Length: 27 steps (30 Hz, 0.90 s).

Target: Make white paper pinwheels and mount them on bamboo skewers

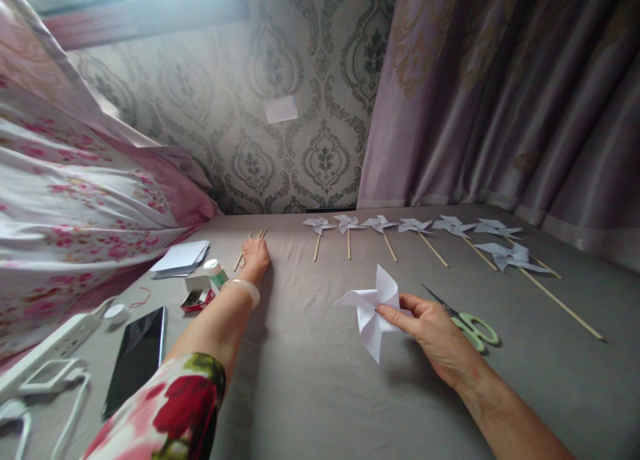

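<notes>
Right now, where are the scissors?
In the head view, the green-handled scissors lie on the grey cloth, right of centre, beside the right hand and between it and the white pinwheels on sticks.

Count recorded: seven stick-mounted pinwheels (415, 225), one hand-held pinwheel (369, 308), one pair of scissors (469, 323), one phone (135, 360), one small red box (204, 305), one white-capped tube (215, 273) and one power strip (65, 340) (loose sticks (237, 261) partly covered, total unverified).

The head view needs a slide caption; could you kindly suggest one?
Right hand holding a white paper pinwheel, left hand at thin sticks, seven stick-mounted pinwheels lying nearby.
</notes>
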### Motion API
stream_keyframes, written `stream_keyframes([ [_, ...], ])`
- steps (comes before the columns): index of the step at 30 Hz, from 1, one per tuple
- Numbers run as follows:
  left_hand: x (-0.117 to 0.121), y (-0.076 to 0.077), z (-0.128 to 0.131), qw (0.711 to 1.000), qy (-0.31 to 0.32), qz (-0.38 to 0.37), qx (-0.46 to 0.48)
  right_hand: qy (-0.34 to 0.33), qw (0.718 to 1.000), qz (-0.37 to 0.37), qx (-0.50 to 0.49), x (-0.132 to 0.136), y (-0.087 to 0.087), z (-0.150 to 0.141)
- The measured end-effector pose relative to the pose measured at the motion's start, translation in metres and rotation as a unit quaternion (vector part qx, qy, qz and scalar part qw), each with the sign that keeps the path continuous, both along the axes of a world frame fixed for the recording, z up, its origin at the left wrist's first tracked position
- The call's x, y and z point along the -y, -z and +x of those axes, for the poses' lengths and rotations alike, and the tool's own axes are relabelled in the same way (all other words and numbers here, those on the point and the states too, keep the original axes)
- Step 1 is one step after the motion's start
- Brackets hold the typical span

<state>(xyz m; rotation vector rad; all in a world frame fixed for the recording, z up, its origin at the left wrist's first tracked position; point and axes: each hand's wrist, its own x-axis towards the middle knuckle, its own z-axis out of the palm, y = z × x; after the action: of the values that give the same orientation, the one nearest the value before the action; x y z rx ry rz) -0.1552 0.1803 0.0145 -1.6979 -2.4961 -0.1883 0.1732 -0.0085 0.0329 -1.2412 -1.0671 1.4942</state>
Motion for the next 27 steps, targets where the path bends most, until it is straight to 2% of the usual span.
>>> stream_keyframes([
  [5,0.007,-0.002,0.008,1.0,-0.015,-0.005,-0.002,-0.006,1.0,-0.004,-0.006,0.0,-0.001,-0.001],
  [8,0.018,-0.004,0.015,1.0,0.004,-0.017,-0.003,-0.003,1.0,0.009,0.003,0.0,-0.002,-0.002],
  [14,0.049,-0.009,0.03,0.996,0.068,-0.063,0.008,0.001,1.0,0.005,-0.012,-0.002,0.002,-0.003],
  [22,0.089,-0.009,0.031,0.978,0.177,-0.111,0.025,0.017,0.999,0.034,-0.014,-0.005,0.003,-0.003],
  [27,0.12,-0.009,0.026,0.956,0.234,-0.14,0.106,0.017,0.999,0.032,-0.027,-0.006,0.002,-0.002],
])
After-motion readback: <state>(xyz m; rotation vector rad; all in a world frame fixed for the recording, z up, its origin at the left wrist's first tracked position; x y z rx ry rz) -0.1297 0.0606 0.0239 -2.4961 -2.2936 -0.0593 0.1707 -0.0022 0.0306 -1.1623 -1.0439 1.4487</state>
